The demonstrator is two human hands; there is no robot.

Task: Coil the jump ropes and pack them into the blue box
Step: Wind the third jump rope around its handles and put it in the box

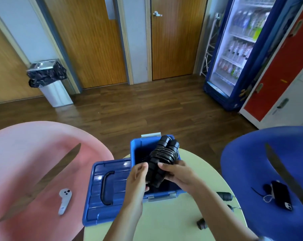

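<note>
Blue box [135, 145] mouth part-blocked by rope bundle [162, 159]; far-left open.

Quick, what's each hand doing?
Left hand: closed on the coiled jump rope.
Right hand: closed on the same rope.

Box on the desk, chairs either side

The box [164, 193] stands mid-desk [164, 221], its lid [102, 193] flat just left; both hands hold a coiled rope [162, 160] over it. A controller [64, 200] lies on the left chair [34, 153], a phone [282, 195] on the right chair [268, 153]. Doors [175, 40] stand behind.
</note>
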